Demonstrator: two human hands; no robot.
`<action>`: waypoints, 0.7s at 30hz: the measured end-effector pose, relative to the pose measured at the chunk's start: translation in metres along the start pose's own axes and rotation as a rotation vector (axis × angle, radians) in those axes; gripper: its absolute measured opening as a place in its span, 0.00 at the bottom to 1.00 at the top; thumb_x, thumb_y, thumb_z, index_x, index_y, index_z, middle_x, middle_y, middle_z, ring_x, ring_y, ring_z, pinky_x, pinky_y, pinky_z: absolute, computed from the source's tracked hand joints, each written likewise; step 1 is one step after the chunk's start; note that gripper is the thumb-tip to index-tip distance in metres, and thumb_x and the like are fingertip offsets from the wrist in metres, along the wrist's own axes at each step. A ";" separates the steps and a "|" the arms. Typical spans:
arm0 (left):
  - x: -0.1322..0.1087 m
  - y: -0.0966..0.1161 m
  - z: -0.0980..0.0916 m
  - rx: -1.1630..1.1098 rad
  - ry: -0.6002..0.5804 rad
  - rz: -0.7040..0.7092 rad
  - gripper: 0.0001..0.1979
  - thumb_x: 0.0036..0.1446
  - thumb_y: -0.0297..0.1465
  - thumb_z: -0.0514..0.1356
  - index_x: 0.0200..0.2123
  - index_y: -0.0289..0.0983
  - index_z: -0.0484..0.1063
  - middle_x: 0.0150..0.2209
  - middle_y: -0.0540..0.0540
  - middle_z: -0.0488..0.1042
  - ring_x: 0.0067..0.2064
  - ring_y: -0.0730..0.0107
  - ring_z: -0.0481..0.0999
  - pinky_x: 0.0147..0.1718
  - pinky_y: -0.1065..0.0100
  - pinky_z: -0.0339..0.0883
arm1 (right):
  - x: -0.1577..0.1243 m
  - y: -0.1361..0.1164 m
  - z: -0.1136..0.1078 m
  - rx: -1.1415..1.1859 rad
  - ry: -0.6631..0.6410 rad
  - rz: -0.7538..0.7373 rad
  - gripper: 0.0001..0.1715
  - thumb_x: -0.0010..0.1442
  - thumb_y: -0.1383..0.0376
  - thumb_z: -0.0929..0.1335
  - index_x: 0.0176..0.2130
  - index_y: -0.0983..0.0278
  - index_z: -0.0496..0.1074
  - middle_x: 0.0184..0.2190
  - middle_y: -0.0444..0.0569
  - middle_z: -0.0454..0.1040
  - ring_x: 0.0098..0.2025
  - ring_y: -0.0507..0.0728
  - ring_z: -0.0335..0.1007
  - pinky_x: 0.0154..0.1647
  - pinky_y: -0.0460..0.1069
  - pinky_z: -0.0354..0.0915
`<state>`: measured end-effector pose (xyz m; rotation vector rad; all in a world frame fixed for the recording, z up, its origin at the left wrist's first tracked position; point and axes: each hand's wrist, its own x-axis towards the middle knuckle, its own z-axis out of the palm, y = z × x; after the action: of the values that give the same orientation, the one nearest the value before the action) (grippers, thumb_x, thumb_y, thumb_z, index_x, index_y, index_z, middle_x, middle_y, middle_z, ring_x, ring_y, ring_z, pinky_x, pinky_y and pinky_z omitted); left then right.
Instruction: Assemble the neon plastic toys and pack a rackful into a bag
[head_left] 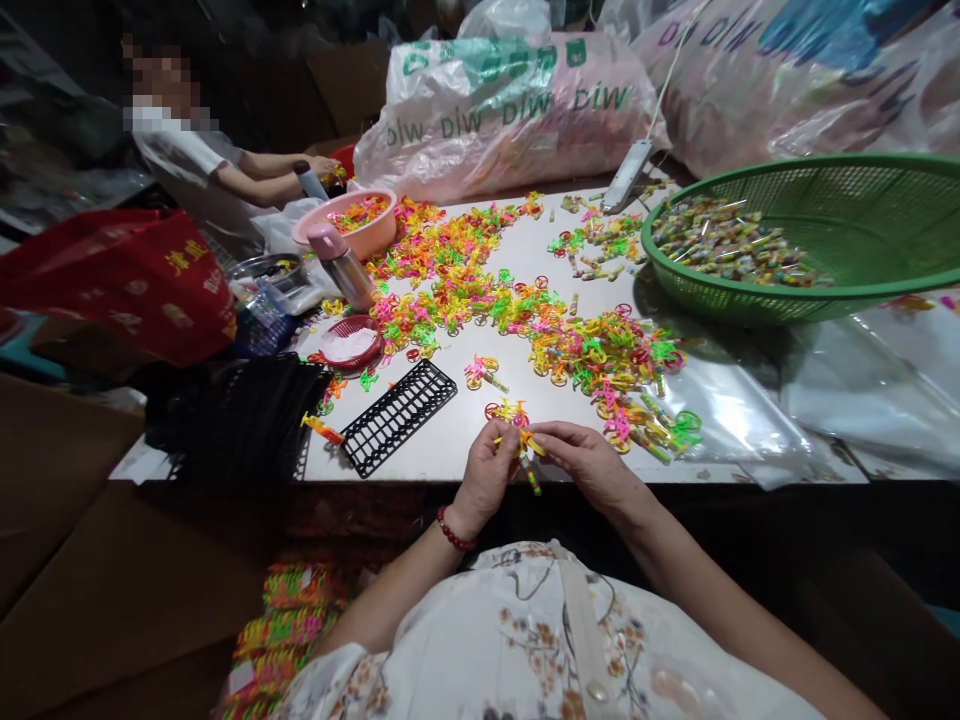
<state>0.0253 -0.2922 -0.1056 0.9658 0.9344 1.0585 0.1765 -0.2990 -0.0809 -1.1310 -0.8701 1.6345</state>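
At the table's near edge, my left hand (487, 468) and my right hand (583, 458) meet, fingertips closed on a small yellow-and-orange plastic toy bicycle (527, 440). A colourful candy-filled tube (533, 480) hangs below it between the hands. Fingers cover part of the toy. Just beyond them lies another toy bicycle (481, 372) with a tube beside it. To the left is a black slotted plastic rack (401, 415), with an orange-and-yellow toy bicycle (324, 430) at its left end. A large pile of bright toy bicycles (592, 350) spreads across the white table (480, 440).
A green basket (795, 290) of tubes stands at the right, near clear plastic bags (750, 400). On the left are a steel flask (345, 270), a red basket (381, 345), a pink basin (375, 238) and stacked black racks (232, 420). A co-worker (187, 165) handles pieces at far left.
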 end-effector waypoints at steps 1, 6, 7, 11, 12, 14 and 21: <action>0.000 0.000 0.000 0.035 0.028 0.032 0.19 0.59 0.47 0.59 0.30 0.37 0.62 0.25 0.55 0.61 0.26 0.79 0.58 0.27 0.75 0.55 | 0.000 0.001 0.001 0.025 -0.002 0.014 0.16 0.47 0.56 0.77 0.36 0.60 0.81 0.35 0.46 0.79 0.35 0.53 0.71 0.40 0.49 0.66; -0.001 0.000 0.002 0.247 0.157 0.203 0.17 0.60 0.44 0.58 0.29 0.37 0.66 0.28 0.53 0.65 0.32 0.74 0.63 0.35 0.73 0.59 | 0.000 0.004 0.009 0.068 -0.010 0.039 0.17 0.48 0.52 0.76 0.35 0.60 0.80 0.34 0.45 0.78 0.34 0.53 0.71 0.39 0.49 0.67; -0.001 0.000 0.003 0.274 0.170 0.220 0.16 0.61 0.44 0.58 0.29 0.37 0.66 0.28 0.52 0.66 0.32 0.74 0.63 0.35 0.73 0.60 | 0.000 0.004 0.010 0.051 -0.013 0.022 0.18 0.50 0.50 0.75 0.35 0.60 0.79 0.34 0.45 0.77 0.35 0.53 0.71 0.40 0.49 0.67; -0.003 0.000 0.003 0.339 0.198 0.267 0.15 0.62 0.42 0.57 0.29 0.37 0.66 0.27 0.52 0.66 0.31 0.73 0.64 0.34 0.72 0.59 | -0.002 0.003 0.011 -0.040 -0.018 -0.036 0.20 0.52 0.50 0.74 0.38 0.61 0.78 0.36 0.45 0.77 0.37 0.53 0.70 0.41 0.49 0.66; -0.003 0.000 0.003 0.358 0.204 0.282 0.15 0.62 0.41 0.57 0.28 0.38 0.66 0.27 0.52 0.66 0.30 0.73 0.64 0.33 0.72 0.59 | -0.003 0.002 0.011 -0.058 -0.018 -0.041 0.20 0.51 0.50 0.74 0.38 0.61 0.78 0.35 0.45 0.77 0.37 0.53 0.69 0.41 0.49 0.65; -0.004 0.000 0.003 0.408 0.218 0.328 0.15 0.63 0.40 0.56 0.28 0.38 0.67 0.27 0.52 0.67 0.30 0.73 0.65 0.33 0.72 0.59 | -0.005 -0.001 0.011 -0.077 -0.026 -0.033 0.21 0.50 0.51 0.75 0.38 0.62 0.78 0.34 0.45 0.77 0.35 0.53 0.69 0.40 0.49 0.65; -0.007 -0.002 0.005 0.456 0.200 0.368 0.14 0.64 0.41 0.55 0.29 0.38 0.68 0.28 0.50 0.68 0.32 0.71 0.66 0.35 0.70 0.59 | -0.008 -0.003 0.014 -0.084 0.005 -0.056 0.19 0.49 0.53 0.75 0.36 0.63 0.78 0.33 0.45 0.76 0.35 0.53 0.69 0.39 0.49 0.65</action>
<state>0.0287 -0.3001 -0.1047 1.4689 1.2244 1.2953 0.1655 -0.3059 -0.0719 -1.1582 -0.9663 1.5614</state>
